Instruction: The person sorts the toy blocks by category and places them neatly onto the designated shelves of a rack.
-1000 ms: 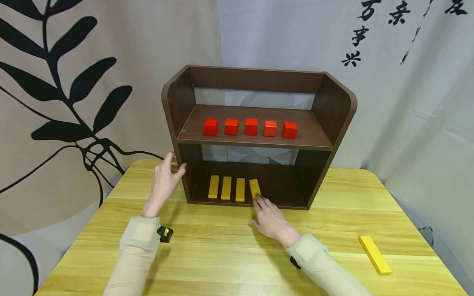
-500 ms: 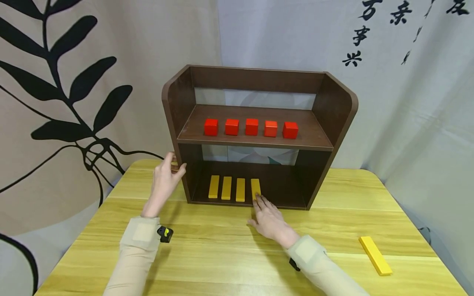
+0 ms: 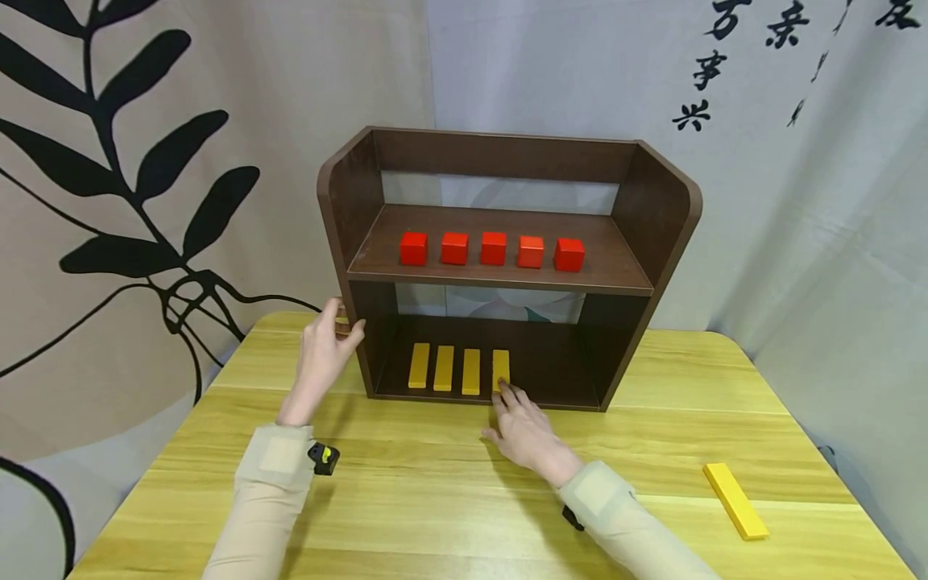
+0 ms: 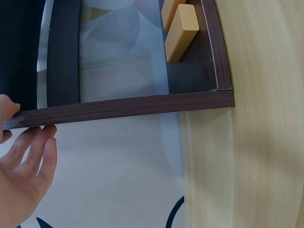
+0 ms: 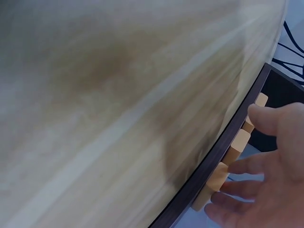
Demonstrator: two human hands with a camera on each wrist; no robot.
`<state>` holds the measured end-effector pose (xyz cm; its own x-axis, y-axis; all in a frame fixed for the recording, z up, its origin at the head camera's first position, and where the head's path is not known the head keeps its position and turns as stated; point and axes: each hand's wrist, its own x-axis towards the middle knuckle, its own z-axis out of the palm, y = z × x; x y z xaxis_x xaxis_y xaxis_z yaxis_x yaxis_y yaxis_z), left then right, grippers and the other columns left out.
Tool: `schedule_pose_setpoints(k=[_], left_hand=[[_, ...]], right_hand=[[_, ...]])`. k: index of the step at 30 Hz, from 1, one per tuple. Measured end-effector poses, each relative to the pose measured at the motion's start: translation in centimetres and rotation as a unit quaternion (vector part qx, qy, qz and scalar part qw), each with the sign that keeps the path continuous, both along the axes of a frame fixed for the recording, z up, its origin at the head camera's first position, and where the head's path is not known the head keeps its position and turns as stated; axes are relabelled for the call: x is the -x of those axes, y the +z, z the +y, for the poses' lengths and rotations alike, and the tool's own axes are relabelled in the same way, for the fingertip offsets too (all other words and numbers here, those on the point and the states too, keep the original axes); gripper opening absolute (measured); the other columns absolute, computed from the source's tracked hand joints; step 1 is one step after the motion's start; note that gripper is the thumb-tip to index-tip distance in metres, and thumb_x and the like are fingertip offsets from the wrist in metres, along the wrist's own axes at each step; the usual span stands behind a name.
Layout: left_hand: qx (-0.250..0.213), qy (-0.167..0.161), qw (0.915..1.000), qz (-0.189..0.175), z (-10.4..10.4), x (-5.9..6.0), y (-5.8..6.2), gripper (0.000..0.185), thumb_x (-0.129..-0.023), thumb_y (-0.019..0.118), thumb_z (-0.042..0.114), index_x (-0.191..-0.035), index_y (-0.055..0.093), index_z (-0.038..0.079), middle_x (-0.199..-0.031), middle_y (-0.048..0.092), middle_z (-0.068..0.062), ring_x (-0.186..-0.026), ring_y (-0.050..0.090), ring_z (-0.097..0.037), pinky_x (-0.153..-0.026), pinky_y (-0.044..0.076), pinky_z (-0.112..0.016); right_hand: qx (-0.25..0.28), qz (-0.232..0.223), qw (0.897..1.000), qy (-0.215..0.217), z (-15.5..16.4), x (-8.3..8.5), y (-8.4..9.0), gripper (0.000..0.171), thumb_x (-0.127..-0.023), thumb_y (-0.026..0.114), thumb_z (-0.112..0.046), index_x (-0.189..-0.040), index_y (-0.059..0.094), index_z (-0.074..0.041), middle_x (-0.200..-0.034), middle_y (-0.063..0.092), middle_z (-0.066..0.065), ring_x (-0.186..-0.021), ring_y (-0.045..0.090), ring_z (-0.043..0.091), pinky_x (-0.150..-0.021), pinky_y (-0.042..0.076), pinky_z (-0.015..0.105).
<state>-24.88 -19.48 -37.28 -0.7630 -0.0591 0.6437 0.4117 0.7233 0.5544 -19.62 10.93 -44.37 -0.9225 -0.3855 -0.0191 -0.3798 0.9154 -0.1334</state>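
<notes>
A dark brown two-level shelf [image 3: 500, 151] stands on the wooden table. My left hand [image 3: 322, 354] grips its left side panel [image 4: 118, 107]; in the left wrist view the thumb lies on one face and the fingers on the other. On the lower level, upright yellow blocks [image 3: 444, 369] form a row. My right hand [image 3: 528, 431] is at the front, its fingertips touching the rightmost yellow block [image 3: 501, 365] and covering its lower end. The right wrist view shows these fingers extended against the block [image 5: 217, 178], with the thumb [image 5: 264, 119] apart from it.
Several red cubes [image 3: 494, 249] sit in a row on the upper level. One more yellow block [image 3: 735, 500] lies flat on the table [image 3: 435, 499] at the right. A curtain [image 3: 551, 72] with a black plant print and characters hangs behind the shelf.
The rightmost yellow block has turned from a slight tilt to stand in line with the others, the right hand shifting slightly left with it. The left hand has kept its place.
</notes>
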Motion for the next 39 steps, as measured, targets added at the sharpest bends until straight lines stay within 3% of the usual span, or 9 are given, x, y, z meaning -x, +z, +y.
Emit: schedule_pose_setpoints(k=[6, 13, 20, 24, 32, 39], left_hand=[[0.003, -0.001, 0.9999, 0.010, 0.0, 0.0, -0.1, 0.026, -0.085, 0.066, 0.007, -0.106, 0.054, -0.003, -0.092, 0.068, -0.023, -0.074, 0.070, -0.037, -0.062, 0.059, -0.047], [0.005, -0.001, 0.9999, 0.009, 0.0, 0.0, -0.1, 0.026, -0.085, 0.066, 0.008, -0.106, 0.054, -0.003, -0.093, 0.068, -0.023, -0.074, 0.070, -0.037, -0.062, 0.059, -0.047], [0.003, -0.002, 1.0000, 0.003, 0.0, 0.0, 0.0, 0.026, -0.085, 0.065, 0.008, -0.107, 0.054, -0.002, -0.093, 0.068, -0.023, -0.074, 0.070, -0.037, -0.062, 0.059, -0.047], [0.004, -0.002, 1.0000, 0.003, 0.0, -0.1, 0.0, 0.026, -0.085, 0.065, 0.008, -0.106, 0.054, -0.002, -0.093, 0.068, -0.023, -0.074, 0.070, -0.037, -0.062, 0.059, -0.047], [0.004, -0.005, 1.0000, 0.003, -0.1, 0.0, -0.1, 0.026, -0.086, 0.065, 0.008, -0.108, 0.054, -0.003, -0.094, 0.068, -0.023, -0.074, 0.070, -0.037, -0.062, 0.059, -0.047], [0.004, 0.002, 1.0000, 0.001, -0.1, 0.0, -0.1, 0.026, -0.086, 0.065, 0.009, -0.107, 0.054, -0.002, -0.093, 0.068, -0.024, -0.074, 0.070, -0.037, -0.062, 0.059, -0.048]], right_hand=[[0.034, 0.015, 0.999, 0.018, 0.6, -0.1, 0.2, 0.066, -0.093, 0.056, -0.042, -0.144, 0.039, -0.004, -0.154, 0.030, 0.015, -0.139, 0.035, 0.034, -0.109, 0.040, 0.051], [0.068, 0.083, 0.992, 0.062, 2.4, -0.4, 0.2, 0.057, -0.092, 0.060, -0.036, -0.138, 0.048, -0.004, -0.147, 0.043, 0.016, -0.133, 0.044, 0.036, -0.107, 0.042, 0.051], [0.099, 0.137, 0.981, 0.098, 6.3, -0.9, 0.4, 0.054, -0.089, 0.065, -0.028, -0.135, 0.051, -0.002, -0.142, 0.049, 0.018, -0.128, 0.050, 0.036, -0.101, 0.046, 0.053], [0.126, 0.150, 0.976, 0.098, 9.3, -1.1, 0.7, 0.051, -0.088, 0.067, -0.022, -0.132, 0.053, -0.001, -0.138, 0.052, 0.019, -0.124, 0.053, 0.036, -0.098, 0.048, 0.053], [0.202, 0.069, 0.975, 0.053, 16.0, -2.1, 2.6, 0.044, -0.093, 0.060, -0.019, -0.132, 0.052, -0.001, -0.137, 0.052, 0.021, -0.124, 0.051, 0.041, -0.099, 0.045, 0.057], [0.214, 0.004, 0.977, -0.005, 21.7, -3.4, 3.6, 0.042, -0.095, 0.056, -0.026, -0.129, 0.054, -0.001, -0.130, 0.058, 0.020, -0.122, 0.051, 0.043, -0.096, 0.043, 0.060]])
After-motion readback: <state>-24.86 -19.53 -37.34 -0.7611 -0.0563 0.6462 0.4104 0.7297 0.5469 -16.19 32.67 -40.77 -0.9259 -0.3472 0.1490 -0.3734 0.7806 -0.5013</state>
